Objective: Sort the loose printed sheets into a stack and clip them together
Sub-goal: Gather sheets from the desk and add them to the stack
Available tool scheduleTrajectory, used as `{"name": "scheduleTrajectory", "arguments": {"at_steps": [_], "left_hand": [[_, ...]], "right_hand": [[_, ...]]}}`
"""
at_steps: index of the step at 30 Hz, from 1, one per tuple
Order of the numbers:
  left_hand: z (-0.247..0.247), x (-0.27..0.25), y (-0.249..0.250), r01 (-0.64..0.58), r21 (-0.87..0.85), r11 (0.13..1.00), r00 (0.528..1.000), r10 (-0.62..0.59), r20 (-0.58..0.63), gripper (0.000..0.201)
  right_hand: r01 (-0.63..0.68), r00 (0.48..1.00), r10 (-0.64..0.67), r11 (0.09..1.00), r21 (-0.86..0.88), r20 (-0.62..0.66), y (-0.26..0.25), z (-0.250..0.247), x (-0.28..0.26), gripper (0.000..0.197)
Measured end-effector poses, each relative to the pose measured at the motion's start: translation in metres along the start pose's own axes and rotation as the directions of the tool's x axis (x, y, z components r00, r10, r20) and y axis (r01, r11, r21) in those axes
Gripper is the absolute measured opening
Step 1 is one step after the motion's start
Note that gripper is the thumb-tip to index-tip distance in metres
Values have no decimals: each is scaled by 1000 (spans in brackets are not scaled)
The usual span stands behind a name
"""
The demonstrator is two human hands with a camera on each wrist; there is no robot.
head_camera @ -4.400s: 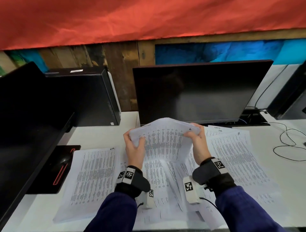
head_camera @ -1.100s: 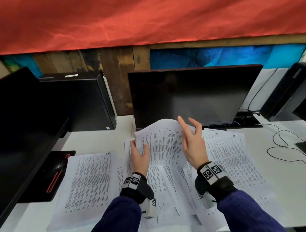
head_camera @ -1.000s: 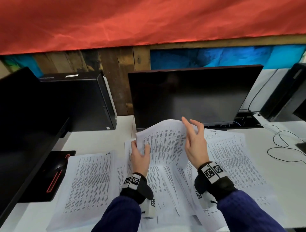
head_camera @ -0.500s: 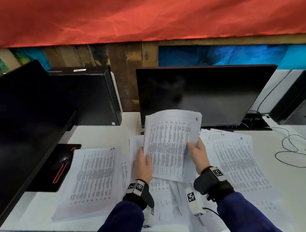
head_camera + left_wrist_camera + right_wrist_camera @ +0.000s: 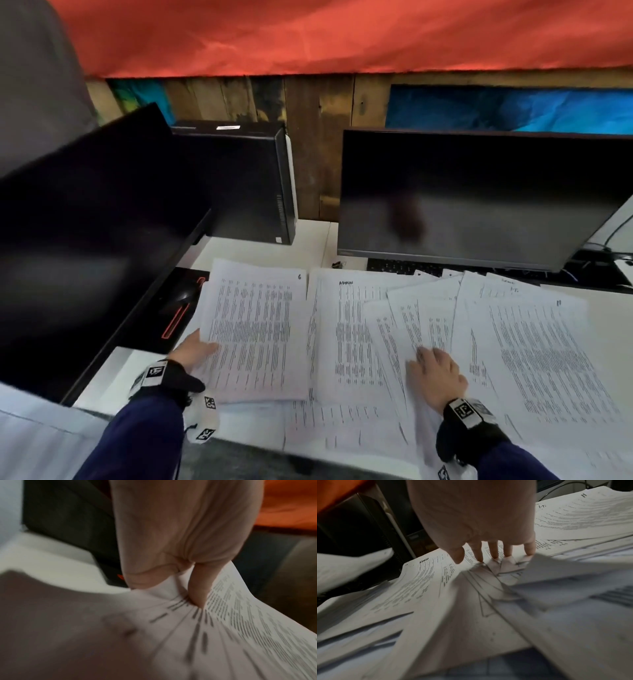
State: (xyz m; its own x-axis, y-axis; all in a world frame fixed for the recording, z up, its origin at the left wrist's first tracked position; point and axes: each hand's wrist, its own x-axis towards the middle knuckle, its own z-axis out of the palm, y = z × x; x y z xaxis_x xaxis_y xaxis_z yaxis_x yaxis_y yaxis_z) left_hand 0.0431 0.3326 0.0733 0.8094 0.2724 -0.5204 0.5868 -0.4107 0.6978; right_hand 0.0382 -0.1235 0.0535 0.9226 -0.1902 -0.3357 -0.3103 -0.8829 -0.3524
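Observation:
Printed sheets cover the white desk. My left hand point(image 5: 200, 349) pinches the left edge of the top sheet of the left stack point(image 5: 255, 329); in the left wrist view the thumb point(image 5: 199, 599) presses on the printed sheet point(image 5: 248, 622) with fingers curled under it. My right hand point(image 5: 433, 371) lies flat on the fanned loose sheets point(image 5: 404, 322) in the middle, fingertips point(image 5: 494, 555) spread on them. A sheet headed "ADMIN" point(image 5: 342, 325) lies between the hands. Another pile point(image 5: 534, 349) sits at the right. A small dark clip point(image 5: 338, 264) lies by the monitor's foot.
A dark monitor point(image 5: 479, 198) stands right behind the sheets, with a keyboard point(image 5: 400, 266) under it. A black PC tower point(image 5: 246, 181) and a second monitor point(image 5: 85, 222) are at the left, over a mouse point(image 5: 183, 296) on a black-red pad. Cables point(image 5: 613, 246) trail at far right.
Half a second ago both hands held a sheet upright before the monitor. That sheet now lies on the left stack in my left hand; my right hand has dropped onto the middle sheets.

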Motion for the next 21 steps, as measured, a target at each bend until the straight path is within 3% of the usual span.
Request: {"name": "scheduleTrajectory", "arguments": {"at_steps": [3, 9, 11, 14, 17, 18, 20, 21], "left_hand": [[-18, 15, -19, 97, 162, 982, 995, -97, -9, 37], [-10, 33, -26, 255, 354, 899, 965, -213, -154, 36], [-3, 31, -19, 323, 325, 889, 938, -257, -232, 42], [15, 17, -4, 366, 230, 902, 880, -255, -400, 49], [43, 2, 22, 485, 290, 825, 769, -244, -591, 70], [51, -2, 34, 499, 340, 797, 755, -207, -622, 78], [78, -8, 59, 402, 500, 767, 832, -79, -549, 84], [96, -9, 66, 292, 581, 760, 873, 37, -487, 76]], "right_hand": [[-2, 1000, 2, 1000, 16, -6, -3, 1, -1, 46], [15, 999, -16, 1000, 15, 49, 0, -6, -2, 48], [29, 998, -30, 999, 32, 59, 3, -9, -2, 48], [51, 996, -55, 997, 49, 68, 8, -13, -1, 44], [78, 993, -88, 991, 109, 82, 15, -16, 0, 43], [88, 992, -100, 985, 145, 75, 18, -17, 1, 43], [89, 996, -91, 976, 200, 1, 26, -19, 3, 40], [85, 995, -74, 979, 186, -68, 32, -21, 4, 37]]}}
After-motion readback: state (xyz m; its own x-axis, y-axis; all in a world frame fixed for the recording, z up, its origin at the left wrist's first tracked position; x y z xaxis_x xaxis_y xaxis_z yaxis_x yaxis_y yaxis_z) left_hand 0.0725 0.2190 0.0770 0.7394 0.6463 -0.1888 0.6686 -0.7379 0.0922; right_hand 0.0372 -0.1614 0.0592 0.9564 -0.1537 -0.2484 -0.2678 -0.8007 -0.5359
